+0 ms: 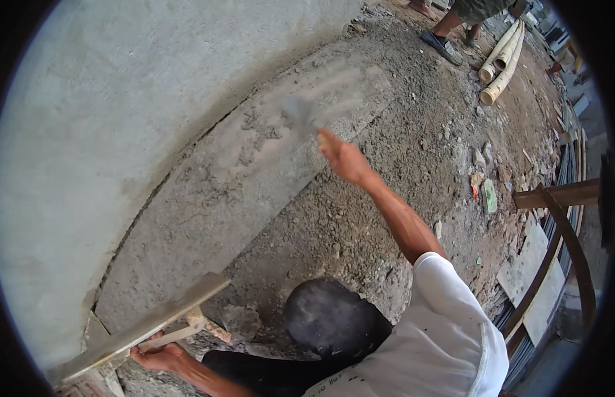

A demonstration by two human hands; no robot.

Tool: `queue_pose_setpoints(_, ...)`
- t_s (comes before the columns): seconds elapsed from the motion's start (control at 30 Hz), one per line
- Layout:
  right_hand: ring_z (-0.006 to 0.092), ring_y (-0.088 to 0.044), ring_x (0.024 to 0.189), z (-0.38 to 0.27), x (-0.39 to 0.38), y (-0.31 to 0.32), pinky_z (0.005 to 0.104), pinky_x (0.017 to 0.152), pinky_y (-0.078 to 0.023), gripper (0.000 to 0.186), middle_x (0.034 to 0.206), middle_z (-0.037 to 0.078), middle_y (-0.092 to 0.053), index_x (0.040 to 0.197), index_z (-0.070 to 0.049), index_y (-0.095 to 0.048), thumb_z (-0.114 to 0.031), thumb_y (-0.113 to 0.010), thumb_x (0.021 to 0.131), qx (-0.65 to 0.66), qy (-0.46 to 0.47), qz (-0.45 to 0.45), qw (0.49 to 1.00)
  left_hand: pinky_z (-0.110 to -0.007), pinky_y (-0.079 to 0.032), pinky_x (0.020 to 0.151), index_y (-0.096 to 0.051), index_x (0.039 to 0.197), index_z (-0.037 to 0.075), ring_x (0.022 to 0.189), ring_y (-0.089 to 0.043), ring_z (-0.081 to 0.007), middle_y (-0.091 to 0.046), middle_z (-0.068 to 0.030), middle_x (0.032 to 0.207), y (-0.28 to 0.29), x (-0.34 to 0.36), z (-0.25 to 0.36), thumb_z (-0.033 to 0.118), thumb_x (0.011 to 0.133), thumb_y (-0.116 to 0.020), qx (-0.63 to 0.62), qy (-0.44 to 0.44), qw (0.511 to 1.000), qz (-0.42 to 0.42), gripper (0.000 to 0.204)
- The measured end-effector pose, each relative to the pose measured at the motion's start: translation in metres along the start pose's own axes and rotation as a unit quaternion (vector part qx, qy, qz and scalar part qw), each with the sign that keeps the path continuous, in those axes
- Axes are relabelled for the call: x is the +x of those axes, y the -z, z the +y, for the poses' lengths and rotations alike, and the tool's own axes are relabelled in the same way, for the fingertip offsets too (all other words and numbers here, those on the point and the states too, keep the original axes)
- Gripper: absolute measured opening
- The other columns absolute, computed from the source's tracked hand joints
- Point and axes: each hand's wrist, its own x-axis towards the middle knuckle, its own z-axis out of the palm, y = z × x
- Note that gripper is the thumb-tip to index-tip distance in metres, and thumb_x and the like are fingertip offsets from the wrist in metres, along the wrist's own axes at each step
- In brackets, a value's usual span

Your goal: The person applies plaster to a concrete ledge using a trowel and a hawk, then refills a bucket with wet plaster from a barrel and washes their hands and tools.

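White cloth sleeve (446, 317) leaning; right hand (345, 157) gripping blurred grey trowel (298, 114), left hand (159, 357) long grey board (148, 323); likely spreading mortar (252, 135), smoothing next.

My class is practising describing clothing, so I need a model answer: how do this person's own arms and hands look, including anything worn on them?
The right hand and left hand are ungloved. Both forearms show bare. A short white sleeve covers the upper right arm; no left sleeve shows.
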Motion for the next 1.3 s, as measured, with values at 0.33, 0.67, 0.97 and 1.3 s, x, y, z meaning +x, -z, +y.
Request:
queue_pose_setpoints(0.33,0.0248,-0.057,0.049,-0.099,-0.147,-0.157,0.0407,0.045,-0.047,0.052,0.061,0.016,-0.060,0.143,-0.015,-0.020,-0.033,-0.036,0.096,0.124,0.074,-0.204,0.968,-0.032,-0.043,0.059,-0.053,0.079,0.006,0.059,-0.049,-0.0162,-0.051,-0.0039,0.069,0.066,0.027,0.017,0.028,0.082,-0.053,-0.034,0.073,0.997,0.016,0.023)
queue_pose_setpoints(0.67,0.0290,-0.062,0.056,-0.081,-0.032,-0.076,0.0400,0.054,-0.053,0.047,0.076,0.020,-0.064,0.137,-0.008,-0.033,-0.025,-0.045,0.094,0.062,0.028,0.059,0.996,-0.026,-0.035,0.055,-0.048,0.078,0.014,0.062,-0.043,-0.0097,-0.046,0.0017,0.069,0.114,0.014,0.057,0.030,0.082,-0.057,-0.016,0.117,0.991,0.058,0.020)
queue_pose_setpoints(0.97,0.0360,-0.063,0.062,-0.217,-0.084,-0.257,0.0472,0.061,-0.052,0.051,0.079,0.028,-0.062,0.140,-0.012,-0.027,-0.028,-0.043,0.093,0.004,0.388,-0.250,0.887,-0.028,-0.033,0.060,-0.046,0.083,0.013,0.067,-0.042,-0.0098,-0.043,0.0027,0.071,0.083,0.004,0.033,0.029,0.081,-0.056,-0.009,0.064,0.994,0.093,0.018)
queue_pose_setpoints(1.3,0.0140,-0.042,0.037,-0.112,0.062,-0.088,0.0298,0.030,-0.040,0.041,0.054,0.003,-0.045,0.132,-0.013,-0.038,-0.023,-0.047,0.094,0.123,-0.090,0.042,0.987,-0.025,-0.041,0.064,-0.053,0.092,0.007,0.066,-0.044,-0.0093,-0.045,0.0012,0.072,0.145,0.017,0.063,0.032,0.084,-0.054,-0.016,0.087,0.993,0.081,0.026)
